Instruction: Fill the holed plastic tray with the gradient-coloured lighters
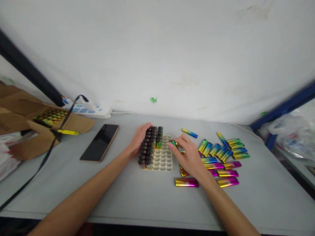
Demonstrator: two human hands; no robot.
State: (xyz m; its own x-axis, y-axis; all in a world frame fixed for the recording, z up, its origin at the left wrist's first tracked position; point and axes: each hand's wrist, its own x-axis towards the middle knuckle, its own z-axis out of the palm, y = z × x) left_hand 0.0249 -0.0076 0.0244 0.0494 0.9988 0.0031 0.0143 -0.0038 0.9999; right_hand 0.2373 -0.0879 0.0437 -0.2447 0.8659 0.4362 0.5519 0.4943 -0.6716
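A white plastic tray (162,169) with rows of round holes lies in front of me. Upright lighters with black tops (149,144) fill its left rows and the far part of the third; the holes on its right are bare. My left hand (139,140) curls round the tray's far left side, against the outer lighters, with its fingertips partly hidden. Just right of the tray, my right hand (189,153) pinches a green lighter (173,143) between thumb and fingers. Beyond and under that hand lie loose lighters in gold-blue, gold-green (203,146) and gold-magenta (186,182).
A phone (100,143) lies left of the tray. Farther left are an open cardboard box (71,124) holding more lighters, a black strap (50,149) and a power strip (98,111). A white wall (157,59) closes off the back. Plastic bags (291,134) sit at right.
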